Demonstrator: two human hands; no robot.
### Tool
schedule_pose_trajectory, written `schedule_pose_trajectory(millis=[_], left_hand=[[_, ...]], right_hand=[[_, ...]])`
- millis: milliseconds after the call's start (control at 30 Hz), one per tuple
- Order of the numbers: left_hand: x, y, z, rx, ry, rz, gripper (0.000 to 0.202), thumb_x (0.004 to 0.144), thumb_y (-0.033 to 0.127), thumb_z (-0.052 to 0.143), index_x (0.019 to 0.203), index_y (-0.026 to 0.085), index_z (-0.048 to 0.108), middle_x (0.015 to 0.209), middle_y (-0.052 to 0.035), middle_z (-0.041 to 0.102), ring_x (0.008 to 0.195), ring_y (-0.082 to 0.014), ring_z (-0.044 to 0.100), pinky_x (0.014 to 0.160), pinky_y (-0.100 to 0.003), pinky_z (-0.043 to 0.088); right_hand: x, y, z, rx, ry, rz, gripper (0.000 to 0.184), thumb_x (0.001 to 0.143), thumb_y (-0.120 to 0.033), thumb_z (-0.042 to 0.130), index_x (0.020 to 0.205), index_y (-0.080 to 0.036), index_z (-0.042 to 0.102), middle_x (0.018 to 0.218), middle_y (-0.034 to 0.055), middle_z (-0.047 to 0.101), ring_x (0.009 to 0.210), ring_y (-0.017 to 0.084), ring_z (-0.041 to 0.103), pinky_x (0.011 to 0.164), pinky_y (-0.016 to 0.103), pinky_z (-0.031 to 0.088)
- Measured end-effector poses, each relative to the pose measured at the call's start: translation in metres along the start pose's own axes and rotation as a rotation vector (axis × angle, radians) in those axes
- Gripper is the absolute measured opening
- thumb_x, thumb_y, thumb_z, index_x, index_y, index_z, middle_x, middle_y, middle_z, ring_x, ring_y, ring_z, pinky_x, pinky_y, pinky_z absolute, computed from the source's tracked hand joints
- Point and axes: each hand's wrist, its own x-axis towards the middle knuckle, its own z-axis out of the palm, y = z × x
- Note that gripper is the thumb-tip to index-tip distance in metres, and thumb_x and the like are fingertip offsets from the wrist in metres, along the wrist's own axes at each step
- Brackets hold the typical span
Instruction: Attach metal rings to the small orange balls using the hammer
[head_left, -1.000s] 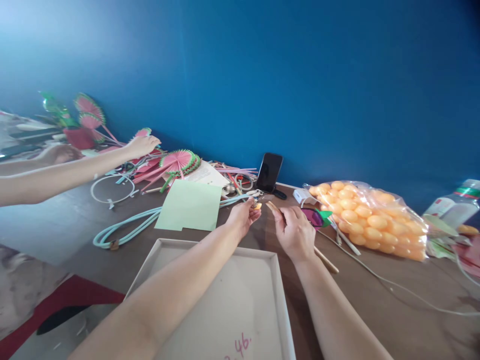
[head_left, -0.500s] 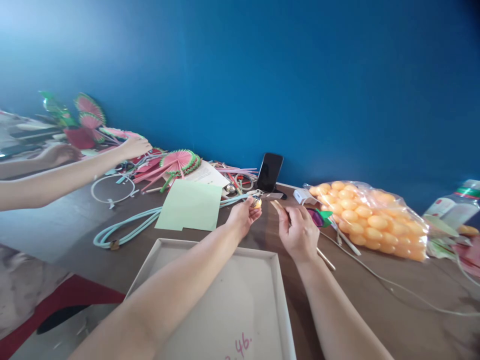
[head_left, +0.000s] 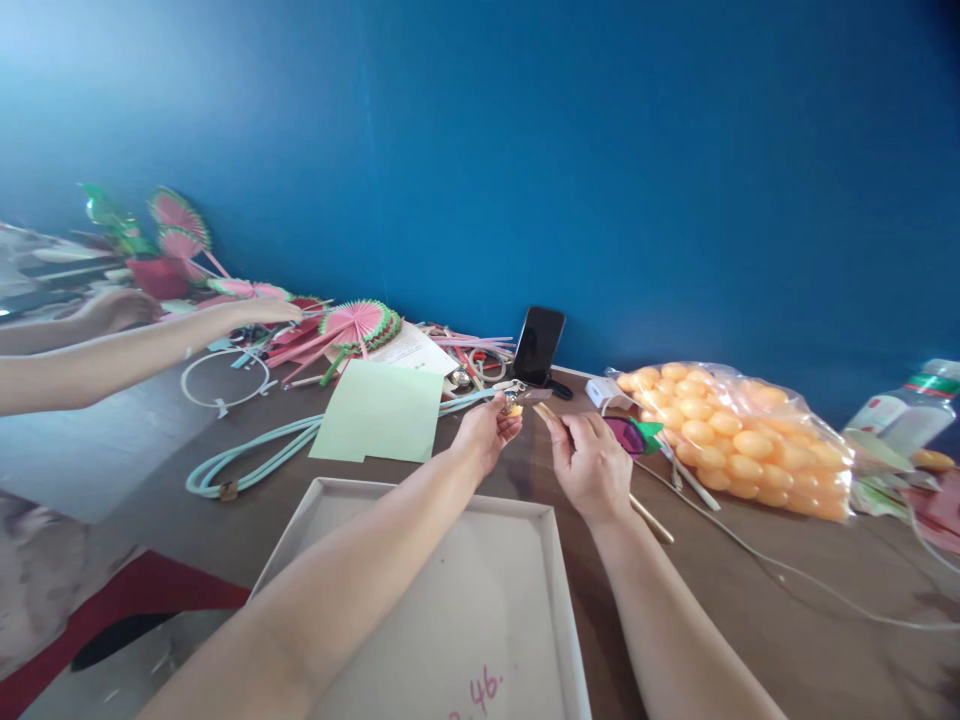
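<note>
My left hand [head_left: 486,435] is closed, pinching a small shiny silver-and-yellow piece [head_left: 514,409] between thumb and fingers; its exact kind is unclear. Just to the right, my right hand [head_left: 595,462] is wrapped round a tan wooden-looking strip [head_left: 546,412], whose flat end points toward the left hand. A faint greyish sliver [head_left: 537,396] shows between the two, too blurred to name. A thin tan stick [head_left: 651,518] juts out from behind the right wrist; whether it belongs to the strip is hidden. Pale blue cord [head_left: 465,400] runs up to the left hand.
A shallow box lid [head_left: 480,590] lies under my forearms, beside a pale green sheet [head_left: 379,410]. Behind stands a phone [head_left: 540,345]. To the right are a bag of orange balls [head_left: 739,440] and a bottle [head_left: 911,410]. At left, another person's arm [head_left: 150,345] reaches toward paper fans [head_left: 360,325].
My right hand and the tan strip have shifted slightly left, closer to my left hand, which stays nearly still. The other person's hand has flattened and lowered a little.
</note>
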Motion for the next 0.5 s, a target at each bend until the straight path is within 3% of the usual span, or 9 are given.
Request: schedule_pose_trajectory(millis=[267, 500], left_hand=[[0.0005, 0.0002, -0.0008, 0.013, -0.005, 0.029, 0.017, 0.086, 0.025, 0.054, 0.079, 0.011, 0.06, 0.07, -0.0054, 0.061, 0.058, -0.008, 0.058, 0.061, -0.021, 0.049], [0.0013, -0.0013, -0.0026, 0.018, -0.05, 0.046, 0.012, 0.084, 0.022, 0.055, 0.077, 0.013, 0.06, 0.07, -0.0039, 0.061, 0.056, -0.0076, 0.057, 0.058, -0.02, 0.047]], right_hand=[[0.0026, 0.0044, -0.0047, -0.004, 0.101, 0.032, 0.011, 0.088, -0.028, 0.054, 0.088, -0.018, 0.058, 0.081, 0.005, 0.062, 0.079, 0.017, 0.057, 0.065, 0.025, 0.038], [0.0012, 0.0031, -0.0027, 0.004, 0.031, 0.023, 0.014, 0.089, -0.032, 0.054, 0.088, -0.019, 0.059, 0.082, 0.0046, 0.062, 0.078, 0.016, 0.057, 0.063, 0.025, 0.037]])
